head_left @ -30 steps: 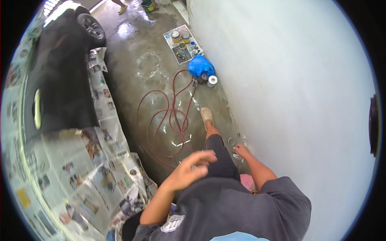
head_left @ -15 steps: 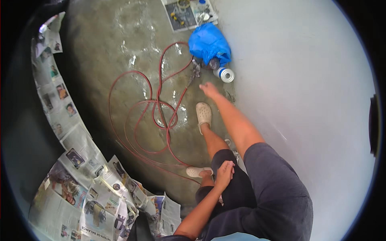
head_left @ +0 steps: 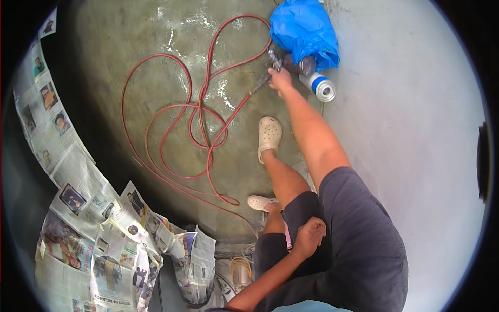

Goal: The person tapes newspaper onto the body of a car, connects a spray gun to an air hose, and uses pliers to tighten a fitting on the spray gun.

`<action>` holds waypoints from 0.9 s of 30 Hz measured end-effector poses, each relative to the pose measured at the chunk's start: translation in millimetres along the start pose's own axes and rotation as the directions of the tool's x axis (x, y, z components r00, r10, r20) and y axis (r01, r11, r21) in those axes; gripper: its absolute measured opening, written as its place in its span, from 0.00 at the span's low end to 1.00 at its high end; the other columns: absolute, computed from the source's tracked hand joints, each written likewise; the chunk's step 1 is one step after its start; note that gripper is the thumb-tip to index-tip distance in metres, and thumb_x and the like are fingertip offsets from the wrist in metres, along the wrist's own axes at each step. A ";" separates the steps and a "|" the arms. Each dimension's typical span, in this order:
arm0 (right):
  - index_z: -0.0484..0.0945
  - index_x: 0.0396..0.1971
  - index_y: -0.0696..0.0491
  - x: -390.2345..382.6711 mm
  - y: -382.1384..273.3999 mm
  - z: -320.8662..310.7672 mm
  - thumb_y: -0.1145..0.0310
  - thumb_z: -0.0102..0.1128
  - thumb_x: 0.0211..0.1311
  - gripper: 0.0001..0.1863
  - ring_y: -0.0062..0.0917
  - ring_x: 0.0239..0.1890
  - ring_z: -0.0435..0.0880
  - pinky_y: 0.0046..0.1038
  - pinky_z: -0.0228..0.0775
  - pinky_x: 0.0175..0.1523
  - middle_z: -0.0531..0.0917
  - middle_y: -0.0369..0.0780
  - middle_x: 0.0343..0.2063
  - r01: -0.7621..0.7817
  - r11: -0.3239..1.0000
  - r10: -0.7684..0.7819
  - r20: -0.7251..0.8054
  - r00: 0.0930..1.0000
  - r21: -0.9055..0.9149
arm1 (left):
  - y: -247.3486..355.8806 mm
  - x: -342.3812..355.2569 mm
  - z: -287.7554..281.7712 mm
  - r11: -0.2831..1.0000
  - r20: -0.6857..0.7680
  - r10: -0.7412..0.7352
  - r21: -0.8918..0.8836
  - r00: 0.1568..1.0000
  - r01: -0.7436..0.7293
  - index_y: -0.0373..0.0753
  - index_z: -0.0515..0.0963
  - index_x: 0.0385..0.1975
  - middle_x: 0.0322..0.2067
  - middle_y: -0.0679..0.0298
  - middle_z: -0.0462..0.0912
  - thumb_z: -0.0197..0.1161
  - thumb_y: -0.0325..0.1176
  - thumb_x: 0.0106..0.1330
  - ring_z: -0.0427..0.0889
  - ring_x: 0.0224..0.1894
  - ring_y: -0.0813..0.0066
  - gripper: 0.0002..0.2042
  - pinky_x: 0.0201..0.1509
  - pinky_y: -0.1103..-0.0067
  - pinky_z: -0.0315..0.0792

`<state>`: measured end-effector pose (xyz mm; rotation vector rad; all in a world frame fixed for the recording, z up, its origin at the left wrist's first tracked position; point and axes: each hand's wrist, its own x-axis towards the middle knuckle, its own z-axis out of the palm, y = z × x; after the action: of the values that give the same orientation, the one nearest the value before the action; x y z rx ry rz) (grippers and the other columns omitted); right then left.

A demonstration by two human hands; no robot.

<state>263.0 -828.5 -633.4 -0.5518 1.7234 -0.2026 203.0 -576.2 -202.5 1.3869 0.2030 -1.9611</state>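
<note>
Wet-looking floor (head_left: 239,130) spreading beside pale wall (head_left: 395,130). Right hand (head_left: 280,81) touching wrapped spray gun (head_left: 275,61) beside blue bag (head_left: 304,31); cannot tell whether it is grasping. Left hand (head_left: 310,236) hanging relaxed, holding nothing visible. Tangled red hose (head_left: 200,106) could be snagging if pulled, jerking spray gun into can (head_left: 318,86).

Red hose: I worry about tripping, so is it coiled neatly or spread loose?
Spread loose: the red hose lies in crossing loops over the floor, one end running to the grey tool at the right hand.
</note>
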 end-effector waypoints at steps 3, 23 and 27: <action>0.77 0.48 0.57 -7.6 -4.5 -25.0 0.59 0.62 0.63 0.19 0.52 0.51 0.81 0.44 0.71 0.55 0.84 0.55 0.45 0.218 0.913 -0.250 -0.052 0.967 -0.346 | 10.5 12.9 5.5 0.987 0.097 -0.111 -0.104 0.989 0.121 0.34 0.72 0.42 0.28 0.64 0.76 0.52 0.31 0.76 0.74 0.21 0.83 0.07 0.22 0.85 0.68; 0.81 0.27 0.61 -415.6 -130.8 -111.7 0.71 0.58 0.58 0.08 0.52 0.37 0.84 0.47 0.75 0.42 0.84 0.55 0.31 0.777 0.250 -0.569 0.562 0.601 -0.578 | 192.4 14.0 -12.5 0.851 -0.328 0.503 0.027 0.800 -0.524 0.26 0.35 0.74 0.67 0.42 0.63 0.64 0.33 0.66 0.65 0.69 0.58 0.47 0.70 0.70 0.61; 0.81 0.27 0.61 -451.9 -129.8 -120.5 0.74 0.59 0.54 0.06 0.53 0.38 0.83 0.48 0.74 0.41 0.83 0.56 0.31 0.818 0.228 -0.700 0.496 0.515 -0.527 | 191.1 -8.6 -3.6 0.858 -0.403 0.468 -0.005 0.786 -0.514 0.28 0.37 0.75 0.62 0.46 0.70 0.62 0.31 0.65 0.71 0.64 0.60 0.45 0.68 0.71 0.63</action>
<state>239.9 -750.7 -154.9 -2.0078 1.1462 -0.1518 327.1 -710.4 -145.8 1.5558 0.1149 -1.2140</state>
